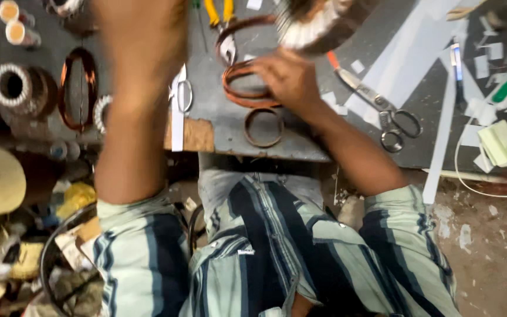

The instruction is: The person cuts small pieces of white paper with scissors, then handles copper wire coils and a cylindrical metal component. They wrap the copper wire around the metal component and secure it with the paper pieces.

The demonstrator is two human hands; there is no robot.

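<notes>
Far left of the hands, a wound stator (16,88) and an oval copper coil (78,88) lie on the counter (218,126). The left hand (142,26) is raised and blurred; I cannot tell its grip. The right hand (286,76) presses an orange-brown coil (243,88), fingers curled on it. Scissors (382,111) lie just right; a careless elbow could likely knock them off.

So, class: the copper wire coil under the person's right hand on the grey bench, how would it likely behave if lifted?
The copper wire coil is a thin open loop of many strands, so it would probably flex and sag rather than stay rigid. Lying flat under the right hand, it seems unlikely to roll. It probably feels heavy for its size.
</notes>
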